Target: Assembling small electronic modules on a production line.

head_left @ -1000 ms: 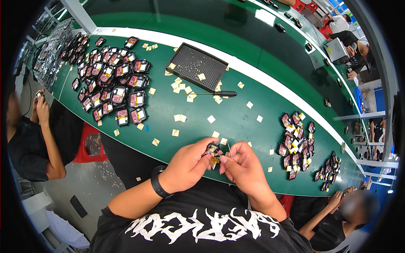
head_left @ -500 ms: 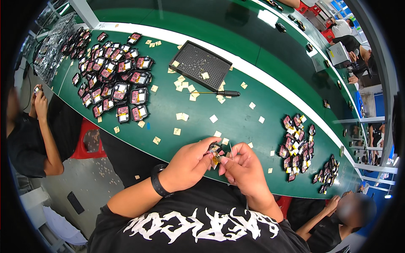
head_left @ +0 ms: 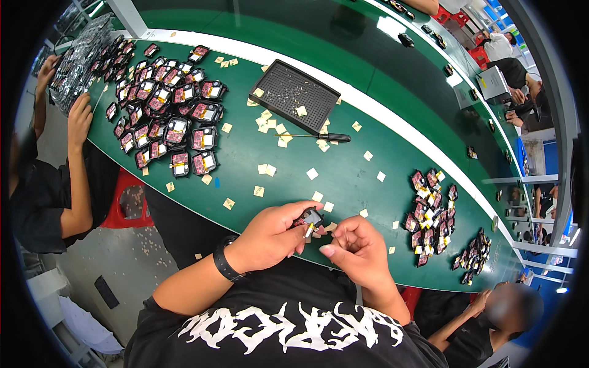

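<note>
Near the table's front edge, my left hand [head_left: 270, 236] grips a small black-cased electronic module [head_left: 311, 217] between thumb and fingers. The module is tilted, showing a grey face and a strip of yellow tape. Just right of it, and apart from it, is my right hand [head_left: 359, 248]. Its fingers are curled in with the thumb near them; whatever they hold, if anything, is hidden. A small beige paper square [head_left: 331, 227] shows beside the right fingertips; whether it lies on the table or touches them I cannot tell.
Similar modules crowd the table's left [head_left: 178, 132], with a smaller cluster [head_left: 429, 214] and a darker pile [head_left: 472, 256] at right. Beyond my hands are a black perforated tray [head_left: 270, 104], a screwdriver [head_left: 334, 137] and scattered paper squares [head_left: 259, 191]. Co-workers sit on both sides.
My right hand has drawn slightly away from the module, and the thin pale piece at its fingertips no longer shows. The module has turned, exposing its grey face. The left co-worker's hands moved to the transparent trays.
</note>
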The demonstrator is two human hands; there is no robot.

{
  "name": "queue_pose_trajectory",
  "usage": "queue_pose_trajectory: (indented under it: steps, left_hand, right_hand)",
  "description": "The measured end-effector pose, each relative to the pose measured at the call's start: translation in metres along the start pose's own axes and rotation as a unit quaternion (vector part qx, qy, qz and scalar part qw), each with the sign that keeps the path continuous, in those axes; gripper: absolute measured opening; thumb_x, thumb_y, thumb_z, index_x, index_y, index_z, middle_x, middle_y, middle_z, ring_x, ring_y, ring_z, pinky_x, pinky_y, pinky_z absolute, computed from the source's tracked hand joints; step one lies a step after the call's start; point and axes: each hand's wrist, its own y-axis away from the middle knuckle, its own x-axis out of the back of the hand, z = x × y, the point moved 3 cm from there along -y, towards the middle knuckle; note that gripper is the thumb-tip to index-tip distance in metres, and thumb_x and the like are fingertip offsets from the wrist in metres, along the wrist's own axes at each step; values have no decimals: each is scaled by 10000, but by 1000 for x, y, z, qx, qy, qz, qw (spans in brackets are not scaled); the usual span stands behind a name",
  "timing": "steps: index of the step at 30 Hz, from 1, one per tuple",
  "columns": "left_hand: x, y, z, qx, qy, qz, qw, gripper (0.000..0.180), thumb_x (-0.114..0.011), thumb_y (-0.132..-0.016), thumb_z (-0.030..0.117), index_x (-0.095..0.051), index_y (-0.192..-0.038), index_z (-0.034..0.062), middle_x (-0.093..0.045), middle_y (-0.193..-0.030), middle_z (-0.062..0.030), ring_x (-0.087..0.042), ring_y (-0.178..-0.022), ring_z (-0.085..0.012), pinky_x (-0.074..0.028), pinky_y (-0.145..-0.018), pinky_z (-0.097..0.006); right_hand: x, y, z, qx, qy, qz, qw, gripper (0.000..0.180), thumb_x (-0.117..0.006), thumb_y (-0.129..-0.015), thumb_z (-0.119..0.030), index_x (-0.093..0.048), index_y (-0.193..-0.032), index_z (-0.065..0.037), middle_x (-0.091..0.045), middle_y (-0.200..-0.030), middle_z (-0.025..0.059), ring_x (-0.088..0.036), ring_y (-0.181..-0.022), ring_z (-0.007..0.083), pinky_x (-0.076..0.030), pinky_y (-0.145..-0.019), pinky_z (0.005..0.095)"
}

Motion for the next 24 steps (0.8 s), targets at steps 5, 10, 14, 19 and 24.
queue_pose_trajectory:
  steps: [5, 10, 14, 19, 24]
  left_hand:
    - [-1, -2, 3, -36, -127, -2, 991, 441, -516, -975, -11, -524, -1416, -10, -656, -909, -19, -577, -673, -74, -486, -604, -238]
    - [2, -4, 3, -13, -103, -45, 994, 410, -549, -973, 19, -543, -1381, -28, -647, -912, -18, -568, -666, -70, -474, -593, -237]
    - [2, -4, 2, 6, -42, -55, 998, 351, -543, -999, 51, -560, -1340, -32, -639, -920, -14, -567, -677, -66, -464, -583, -230]
    - [1, -3, 1, 0, -48, -37, 998, 298, -528, -1023, 73, -574, -1301, -26, -645, -926, -22, -578, -687, -60, -454, -549, -221]
    - [2, -4, -6, -9, -54, -6, 998, 286, -532, -1020, 68, -582, -1285, -28, -659, -929, -36, -603, -685, -69, -461, -538, -222]
  right_hand:
    - [-11, -20, -26, 84, 223, -16, 971, 294, -780, -863, -4, -683, -1140, -12, -640, -841, 17, -516, -632, 69, -441, -586, 252]
    - [-8, -27, -28, 207, 335, -70, 917, 251, -792, -850, -29, -723, -1091, -26, -643, -827, 56, -551, -621, 117, -447, -575, 272]
    - [-1, -26, -9, 108, 220, 26, 969, 110, -757, -888, -9, -708, -984, 12, -661, -840, 29, -550, -647, 59, -427, -562, 228]
    - [0, -20, 2, 26, 91, 70, 993, 54, -725, -918, 8, -671, -915, 12, -635, -762, -45, -475, -609, -21, -343, -512, 174]
    - [-5, -13, 5, -13, 107, 105, 989, 96, -741, -902, 3, -646, -894, -3, -591, -686, -71, -430, -565, -40, -305, -477, 183]
